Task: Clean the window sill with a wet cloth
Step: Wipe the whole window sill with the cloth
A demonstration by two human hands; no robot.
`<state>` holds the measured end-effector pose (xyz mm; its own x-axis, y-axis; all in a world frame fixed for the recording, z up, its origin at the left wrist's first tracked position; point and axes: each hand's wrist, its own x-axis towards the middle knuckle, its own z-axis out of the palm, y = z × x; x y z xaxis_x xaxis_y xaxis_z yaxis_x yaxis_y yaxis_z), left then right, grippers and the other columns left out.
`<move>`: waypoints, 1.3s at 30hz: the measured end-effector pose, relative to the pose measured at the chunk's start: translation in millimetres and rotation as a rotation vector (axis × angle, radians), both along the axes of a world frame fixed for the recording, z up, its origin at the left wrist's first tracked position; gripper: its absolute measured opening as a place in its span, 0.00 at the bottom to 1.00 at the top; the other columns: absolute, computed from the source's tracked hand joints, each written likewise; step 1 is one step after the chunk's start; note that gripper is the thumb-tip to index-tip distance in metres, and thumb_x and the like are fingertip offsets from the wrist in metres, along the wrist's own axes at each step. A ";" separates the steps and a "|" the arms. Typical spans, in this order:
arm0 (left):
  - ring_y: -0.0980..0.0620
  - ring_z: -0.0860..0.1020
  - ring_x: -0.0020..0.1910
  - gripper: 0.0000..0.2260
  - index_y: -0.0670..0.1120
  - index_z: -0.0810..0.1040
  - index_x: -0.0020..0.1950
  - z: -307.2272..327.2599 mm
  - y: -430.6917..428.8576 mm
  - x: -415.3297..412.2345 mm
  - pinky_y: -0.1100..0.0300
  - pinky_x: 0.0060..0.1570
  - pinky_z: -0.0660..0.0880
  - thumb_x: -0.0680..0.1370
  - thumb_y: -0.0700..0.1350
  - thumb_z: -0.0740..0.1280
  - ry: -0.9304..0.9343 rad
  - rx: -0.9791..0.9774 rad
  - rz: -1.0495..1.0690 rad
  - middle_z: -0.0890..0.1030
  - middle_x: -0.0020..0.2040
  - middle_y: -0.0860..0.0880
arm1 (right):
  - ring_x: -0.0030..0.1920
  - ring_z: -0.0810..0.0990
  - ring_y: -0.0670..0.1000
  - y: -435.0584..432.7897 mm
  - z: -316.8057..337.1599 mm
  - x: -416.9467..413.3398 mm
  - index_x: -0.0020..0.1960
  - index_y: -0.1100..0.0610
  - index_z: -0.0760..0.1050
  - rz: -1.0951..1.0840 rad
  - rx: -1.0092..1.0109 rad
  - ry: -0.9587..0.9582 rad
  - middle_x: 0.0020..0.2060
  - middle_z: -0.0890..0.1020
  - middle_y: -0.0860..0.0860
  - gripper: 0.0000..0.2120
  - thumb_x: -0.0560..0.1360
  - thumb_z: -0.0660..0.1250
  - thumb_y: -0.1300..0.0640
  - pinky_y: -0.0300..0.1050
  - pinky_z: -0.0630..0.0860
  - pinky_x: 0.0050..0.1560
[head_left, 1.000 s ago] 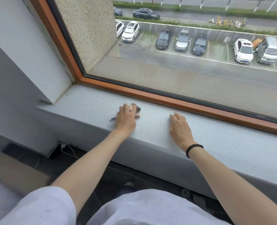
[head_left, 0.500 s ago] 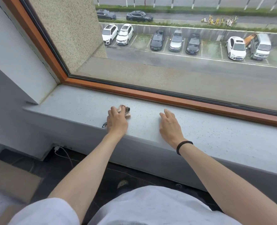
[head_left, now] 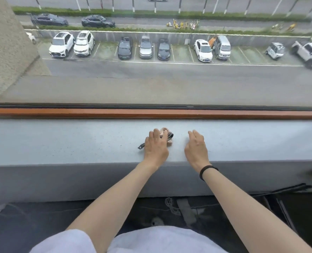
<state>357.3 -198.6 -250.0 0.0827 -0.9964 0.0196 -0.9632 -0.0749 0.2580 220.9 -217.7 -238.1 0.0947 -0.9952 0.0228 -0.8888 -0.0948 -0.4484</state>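
Shifted right along window sill [head_left: 60, 141]: left hand [head_left: 156, 148] grasping bunched cloth [head_left: 167, 135]. Right hand [head_left: 196, 149] released, flat just beside it. Wooden frame [head_left: 78, 113] borders far edge.

Grey speckled window sill [head_left: 60, 143]; a crumpled cloth [head_left: 168, 134] lies on its middle.

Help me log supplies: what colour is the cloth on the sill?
The crumpled cloth is pale pink with a dark checked edge; head view.
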 end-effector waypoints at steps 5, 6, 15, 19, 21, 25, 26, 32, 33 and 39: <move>0.42 0.63 0.62 0.27 0.46 0.59 0.74 7.1 -22.2 -46.9 0.53 0.58 0.63 0.74 0.36 0.57 -0.003 0.024 -0.200 0.62 0.65 0.42 | 0.69 0.62 0.56 16.0 6.5 -47.4 0.69 0.65 0.65 -0.194 0.020 0.018 0.67 0.68 0.58 0.21 0.77 0.52 0.68 0.45 0.62 0.66; 0.42 0.63 0.62 0.27 0.47 0.59 0.73 7.4 -24.0 -55.1 0.53 0.58 0.63 0.74 0.37 0.57 0.002 0.029 -0.244 0.62 0.65 0.42 | 0.68 0.63 0.56 21.8 7.3 -54.4 0.69 0.65 0.65 -0.245 0.017 0.019 0.66 0.69 0.58 0.20 0.77 0.52 0.68 0.45 0.63 0.65; 0.41 0.68 0.52 0.24 0.49 0.66 0.71 -3.9 -17.5 -36.3 0.51 0.49 0.71 0.76 0.39 0.64 -0.052 -0.019 -0.764 0.68 0.55 0.41 | 0.62 0.67 0.55 69.7 -9.7 -75.8 0.60 0.62 0.70 -0.422 0.022 0.098 0.59 0.71 0.55 0.16 0.75 0.54 0.68 0.44 0.66 0.61; 0.38 0.69 0.52 0.20 0.48 0.71 0.69 -11.3 -25.3 30.8 0.48 0.51 0.71 0.77 0.42 0.66 0.017 -0.068 -0.499 0.70 0.52 0.39 | 0.62 0.67 0.57 65.5 -11.7 -65.9 0.60 0.63 0.71 -0.398 -0.091 0.173 0.60 0.70 0.57 0.16 0.73 0.55 0.69 0.46 0.65 0.62; 0.37 0.69 0.53 0.19 0.47 0.71 0.70 -12.3 -27.6 59.3 0.45 0.53 0.71 0.78 0.43 0.65 0.019 -0.068 -0.307 0.69 0.52 0.38 | 0.61 0.69 0.58 62.6 -10.4 -58.4 0.56 0.64 0.72 -0.319 -0.127 0.205 0.58 0.71 0.58 0.15 0.72 0.55 0.69 0.47 0.65 0.61; 0.37 0.66 0.55 0.22 0.45 0.68 0.70 -12.8 -28.0 53.1 0.46 0.54 0.67 0.76 0.35 0.58 -0.028 -0.024 -0.036 0.67 0.57 0.36 | 0.54 0.73 0.59 55.2 -7.4 -61.2 0.50 0.65 0.75 -0.213 -0.129 0.226 0.52 0.76 0.59 0.12 0.69 0.57 0.71 0.50 0.71 0.55; 0.36 0.66 0.56 0.22 0.44 0.67 0.70 -13.3 -27.7 43.6 0.46 0.55 0.66 0.76 0.35 0.58 -0.029 -0.018 0.021 0.66 0.58 0.35 | 0.48 0.75 0.59 52.4 -7.3 -65.3 0.45 0.64 0.76 -0.189 -0.149 0.241 0.46 0.78 0.58 0.11 0.66 0.60 0.72 0.49 0.74 0.49; 0.35 0.65 0.58 0.23 0.43 0.65 0.71 -8.0 -40.4 -39.2 0.47 0.58 0.65 0.76 0.36 0.57 -0.007 0.047 0.109 0.64 0.62 0.35 | 0.30 0.73 0.53 37.8 -1.6 -126.8 0.28 0.60 0.73 -0.036 -0.211 0.276 0.27 0.74 0.52 0.13 0.50 0.67 0.75 0.43 0.72 0.26; 0.36 0.65 0.58 0.23 0.43 0.65 0.71 -6.9 -43.1 -61.4 0.47 0.58 0.65 0.75 0.36 0.57 -0.004 0.050 0.107 0.64 0.62 0.35 | 0.30 0.73 0.53 37.0 -2.3 -145.4 0.28 0.60 0.73 -0.028 -0.226 0.277 0.27 0.74 0.52 0.13 0.50 0.68 0.75 0.42 0.71 0.26; 0.37 0.66 0.56 0.23 0.43 0.66 0.69 -11.6 -46.6 -206.7 0.48 0.52 0.67 0.74 0.35 0.58 -0.022 0.013 0.005 0.65 0.62 0.37 | 0.29 0.74 0.53 32.5 -17.3 -272.5 0.29 0.60 0.73 -0.022 -0.264 0.213 0.27 0.75 0.52 0.16 0.49 0.68 0.78 0.39 0.71 0.24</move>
